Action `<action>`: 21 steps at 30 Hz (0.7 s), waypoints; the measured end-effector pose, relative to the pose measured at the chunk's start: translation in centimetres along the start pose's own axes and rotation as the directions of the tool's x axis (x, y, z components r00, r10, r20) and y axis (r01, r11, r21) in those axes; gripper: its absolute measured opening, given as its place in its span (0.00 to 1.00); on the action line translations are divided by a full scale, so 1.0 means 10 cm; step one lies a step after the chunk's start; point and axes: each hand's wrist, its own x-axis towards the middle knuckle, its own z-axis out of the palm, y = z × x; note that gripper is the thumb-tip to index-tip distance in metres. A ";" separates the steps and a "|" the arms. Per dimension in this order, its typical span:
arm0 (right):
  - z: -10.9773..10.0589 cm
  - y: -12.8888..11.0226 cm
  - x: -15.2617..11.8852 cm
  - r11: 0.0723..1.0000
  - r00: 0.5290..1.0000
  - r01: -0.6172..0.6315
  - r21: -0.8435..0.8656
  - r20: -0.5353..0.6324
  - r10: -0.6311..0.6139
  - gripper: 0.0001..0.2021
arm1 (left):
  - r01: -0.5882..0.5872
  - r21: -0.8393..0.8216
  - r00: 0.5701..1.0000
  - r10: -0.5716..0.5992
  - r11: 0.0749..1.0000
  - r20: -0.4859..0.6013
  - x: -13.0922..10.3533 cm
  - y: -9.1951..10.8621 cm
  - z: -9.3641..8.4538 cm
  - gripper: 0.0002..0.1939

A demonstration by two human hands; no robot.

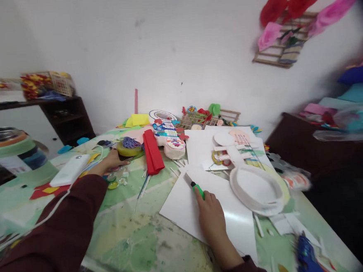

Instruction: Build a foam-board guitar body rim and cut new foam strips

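My right hand (212, 216) is closed around a green utility knife (198, 190). Its blade is out and points up and left over a white foam sheet (205, 209). Farther left, my left hand (112, 159) reaches to a yellow tape roll (127, 151) with purple yarn (130, 142) on top. Thumb and fingers are apart at the roll's near side; whether they touch it I cannot tell. Rolled red paper (152, 152) lies to the right of the tape. A white guitar-shaped foam model (256, 191) rests beside the sheet.
A decorated paper guitar (169, 132) lies at the back. Front right is a blue glue gun (308, 255), near white scraps (288, 224). On the left stand a large green jar (18, 155) and a white power bank (70, 170) with its cable (54, 207) across my left sleeve.
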 end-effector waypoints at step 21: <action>0.03 0.03 -0.04 0.998 0.998 0.012 0.063 -0.057 -0.009 0.27 | -0.251 0.015 0.906 0.240 0.968 -0.349 -0.72 0.48 -0.81 0.08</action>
